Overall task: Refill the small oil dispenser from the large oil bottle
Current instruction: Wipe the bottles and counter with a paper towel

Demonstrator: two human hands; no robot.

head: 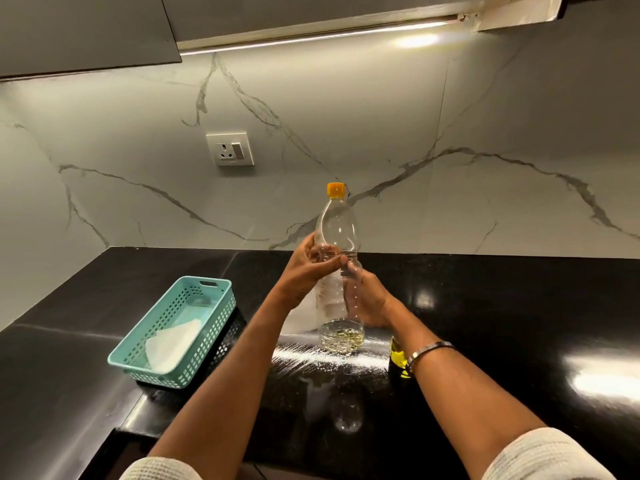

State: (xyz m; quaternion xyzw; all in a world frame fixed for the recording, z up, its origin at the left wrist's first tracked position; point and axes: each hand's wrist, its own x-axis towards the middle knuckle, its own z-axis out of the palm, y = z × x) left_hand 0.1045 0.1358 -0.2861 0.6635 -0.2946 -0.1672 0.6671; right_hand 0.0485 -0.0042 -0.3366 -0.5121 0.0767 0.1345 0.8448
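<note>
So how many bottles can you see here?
2. The large oil bottle with the orange cap stands on the counter, held by both the left hand and right hand. The small oil dispenser peeks out behind the right wrist, mostly hidden.

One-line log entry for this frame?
both hands grip large oil bottle upright | orange cap on | dispenser on counter

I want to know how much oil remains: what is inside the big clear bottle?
Inside the clear plastic bottle with the orange cap, a shallow pool of yellowish oil sits at the bottom. Both hands cover part of its middle.
</note>
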